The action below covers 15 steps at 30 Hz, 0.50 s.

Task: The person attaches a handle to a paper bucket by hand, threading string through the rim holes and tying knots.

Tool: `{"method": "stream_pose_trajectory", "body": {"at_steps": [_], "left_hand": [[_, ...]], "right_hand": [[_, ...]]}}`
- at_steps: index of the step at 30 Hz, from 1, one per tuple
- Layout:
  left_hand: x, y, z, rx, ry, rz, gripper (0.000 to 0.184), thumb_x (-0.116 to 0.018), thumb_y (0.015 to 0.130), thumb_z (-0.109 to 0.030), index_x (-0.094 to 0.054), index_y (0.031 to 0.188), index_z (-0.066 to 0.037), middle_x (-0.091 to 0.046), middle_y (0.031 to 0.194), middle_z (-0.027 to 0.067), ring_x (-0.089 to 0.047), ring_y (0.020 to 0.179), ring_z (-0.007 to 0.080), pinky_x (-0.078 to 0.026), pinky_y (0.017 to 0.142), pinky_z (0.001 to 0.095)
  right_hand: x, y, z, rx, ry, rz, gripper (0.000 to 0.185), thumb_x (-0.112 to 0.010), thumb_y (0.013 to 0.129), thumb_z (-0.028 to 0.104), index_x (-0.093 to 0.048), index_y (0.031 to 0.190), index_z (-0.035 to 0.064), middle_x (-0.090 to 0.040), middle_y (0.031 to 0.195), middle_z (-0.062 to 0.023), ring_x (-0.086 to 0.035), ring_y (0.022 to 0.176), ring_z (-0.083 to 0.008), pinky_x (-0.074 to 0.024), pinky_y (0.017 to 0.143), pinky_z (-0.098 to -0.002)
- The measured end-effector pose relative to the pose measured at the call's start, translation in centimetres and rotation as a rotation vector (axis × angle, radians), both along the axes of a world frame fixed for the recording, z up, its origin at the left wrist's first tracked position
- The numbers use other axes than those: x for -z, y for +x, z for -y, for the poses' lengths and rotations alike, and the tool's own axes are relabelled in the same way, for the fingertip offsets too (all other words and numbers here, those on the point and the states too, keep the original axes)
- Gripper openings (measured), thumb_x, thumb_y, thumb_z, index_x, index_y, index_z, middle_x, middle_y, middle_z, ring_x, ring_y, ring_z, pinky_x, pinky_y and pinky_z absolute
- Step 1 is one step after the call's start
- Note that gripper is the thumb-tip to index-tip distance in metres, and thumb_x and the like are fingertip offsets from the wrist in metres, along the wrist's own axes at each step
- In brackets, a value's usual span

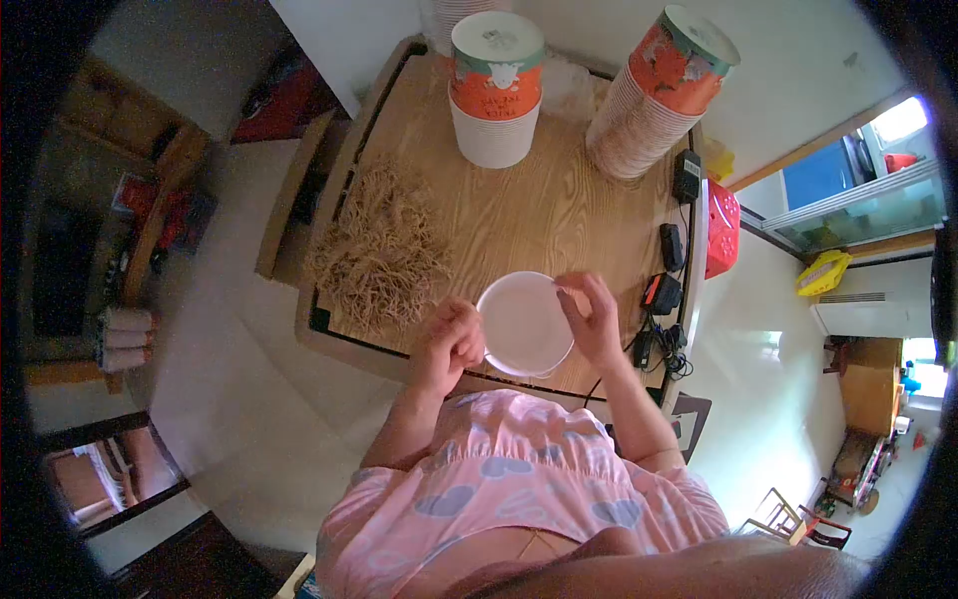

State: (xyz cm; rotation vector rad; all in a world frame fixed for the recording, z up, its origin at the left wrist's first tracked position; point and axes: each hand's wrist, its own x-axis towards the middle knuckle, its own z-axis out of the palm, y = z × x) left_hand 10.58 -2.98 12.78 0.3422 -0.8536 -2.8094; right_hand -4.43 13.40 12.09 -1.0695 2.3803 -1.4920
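Note:
A round white paper tub [527,324] is held at the table's near edge, its open top facing up. My left hand [451,339] is closed at the left side of its rim, fingers curled. My right hand [589,311] pinches the rim at the upper right, thumb and fingers on either side. To the left of the tub, a tangled heap of tan twine pieces [384,250] lies on the wooden table [529,225]. The inside of the tub looks plain white.
Two tall stacks of inverted tubs, one upright [497,135] and one leaning [639,125], stand at the back. Black adapters [686,178] and cables line the right edge. A red plastic object [722,230] is beyond that edge.

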Motion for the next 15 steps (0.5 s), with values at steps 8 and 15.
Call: {"method": "stream_pose_trajectory", "body": {"at_steps": [8,15], "left_hand": [[12.6,-4.9,-3.4,0.079,0.020,0.589,0.008,-0.062,0.082,-0.017,-0.059,0.079,-0.010,-0.051,0.061,-0.0045,-0.040,0.044,0.0035,-0.027,0.036,0.0183],[12.8,-6.0,-2.8,0.025,-0.254,0.709,0.008,-0.063,0.081,-0.015,-0.063,0.083,-0.008,-0.061,0.072,-0.0011,-0.046,0.051,0.0041,-0.034,0.042,0.0183]], "right_hand": [[7.4,-3.1,3.2,-0.236,0.444,-0.065,0.022,-0.057,0.081,0.017,-0.061,0.102,0.0117,-0.058,0.097,-0.0137,-0.059,0.084,-0.0356,-0.0499,0.071,-0.0437],[7.3,-1.3,1.5,-0.090,0.360,0.044,0.020,-0.055,0.082,0.014,-0.060,0.100,0.0093,-0.058,0.090,-0.0155,-0.059,0.079,-0.0359,-0.0488,0.068,-0.0423]]}}
